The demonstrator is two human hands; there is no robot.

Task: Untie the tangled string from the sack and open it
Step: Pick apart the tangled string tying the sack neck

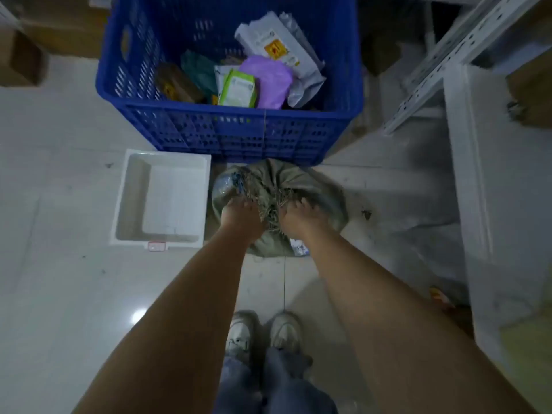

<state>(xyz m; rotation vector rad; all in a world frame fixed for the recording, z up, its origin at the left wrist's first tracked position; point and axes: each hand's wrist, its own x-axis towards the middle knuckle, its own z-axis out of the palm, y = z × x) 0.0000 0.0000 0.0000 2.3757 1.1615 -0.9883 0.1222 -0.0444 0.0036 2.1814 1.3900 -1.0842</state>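
Observation:
A grey-green woven sack [298,180] stands on the floor in front of my feet, its top bunched together. A frayed, tangled string [270,201] lies across the gathered top between my hands. My left hand [240,215] rests on the left side of the bunched top, fingers curled into the fabric and string. On the right side my right hand [300,218] grips the same gathered part. The view is blurred, so I cannot make out the knot itself.
A blue perforated crate [167,127] with several parcels stands just behind the sack. A white empty tub [128,186] sits at its left. White metal shelving [493,180] runs along the right. Cardboard boxes [21,61] are at the far left. My shoes [263,333] are below.

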